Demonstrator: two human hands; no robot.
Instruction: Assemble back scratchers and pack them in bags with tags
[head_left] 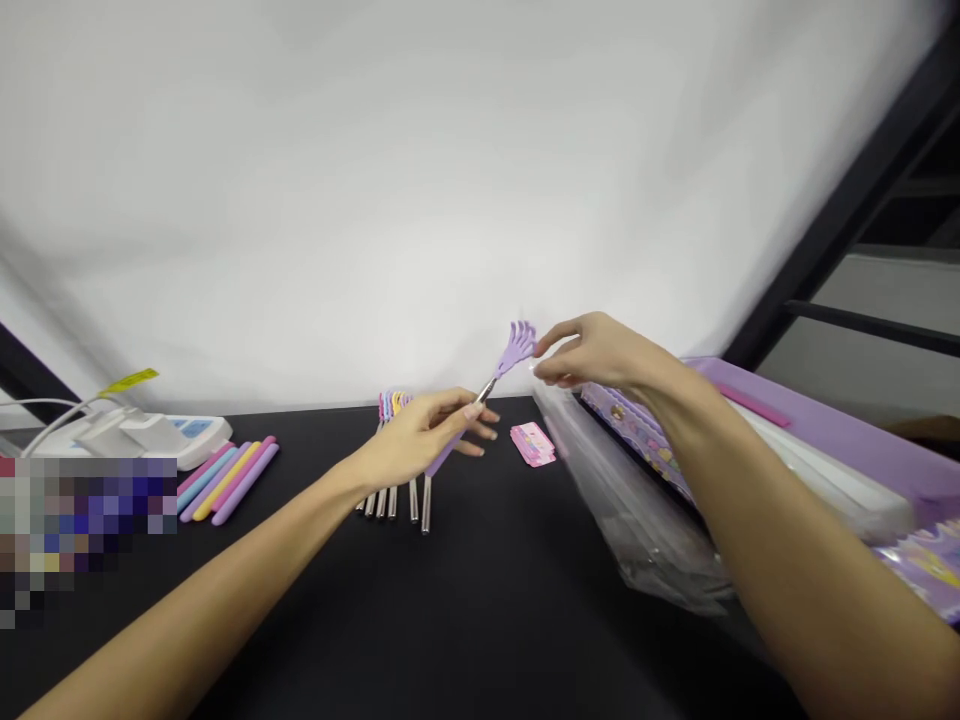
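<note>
My left hand [420, 435] is closed around a back scratcher [517, 348] with a lilac claw, a metal rod and a lilac handle. It is tilted, claw up and to the right. Just right of the claw is my right hand [592, 350], thumb and forefinger drawn close together. What lies between those fingertips, if anything, I cannot make out. Clear plastic bags [622, 510] lie below my right hand, their upper edge close to its thumb. Behind and below my left hand, several more back scratchers [393, 503] lie in a row, partly hidden.
Pink printed cards [533, 444] lie stacked on the black table [465, 620]. Several coloured handle tubes [232, 480] lie at left beside a white power strip [202, 435] with plugs. A lilac box [832, 420] holding white and pink items stands at right. A white wall [420, 200] rises behind.
</note>
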